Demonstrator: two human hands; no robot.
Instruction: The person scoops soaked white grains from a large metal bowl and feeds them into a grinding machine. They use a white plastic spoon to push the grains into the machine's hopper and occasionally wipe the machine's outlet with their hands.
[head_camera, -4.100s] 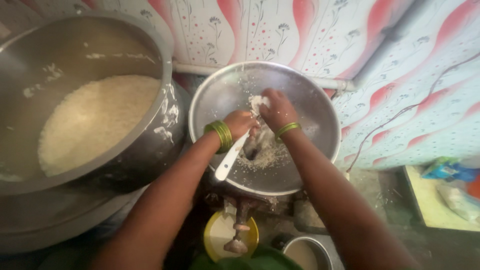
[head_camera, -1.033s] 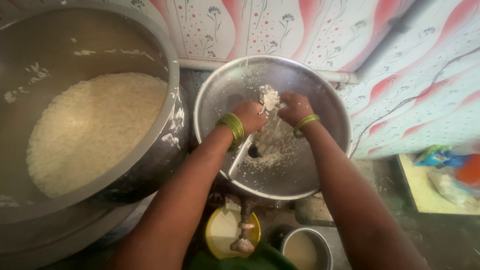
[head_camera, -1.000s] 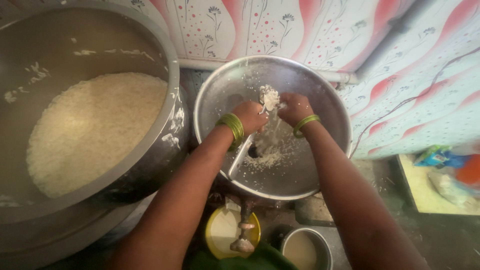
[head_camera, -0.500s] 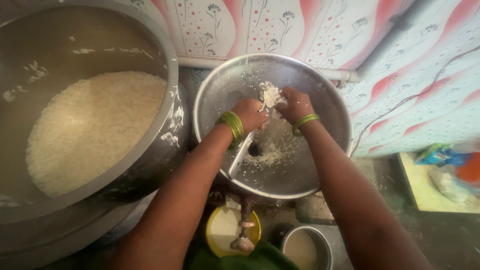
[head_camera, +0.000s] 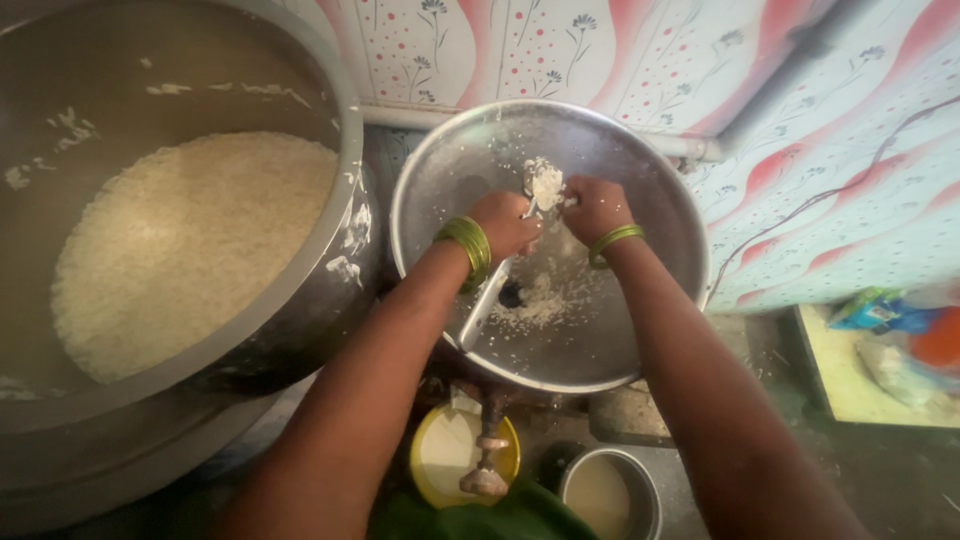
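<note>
Both hands over metal lid (head_camera: 640, 330) centre: left hand (head_camera: 505, 222) grips spoon (head_camera: 492, 292), right hand (head_camera: 592, 206) pinches rice clump (head_camera: 545, 183) off it. Keep scraping above lid.

dull brushed metal lid (head_camera: 620, 300); big pot (head_camera: 330, 290) matt metal, smeared; rice (head_camera: 190, 250) grainy, matt; bangles (head_camera: 468, 245) glossy green.

left hand (head_camera: 505, 222) + right hand (head_camera: 593, 207): moved up toward far rim of metal plate (head_camera: 640, 330) | rice clump (head_camera: 545, 182): lifted higher
</note>
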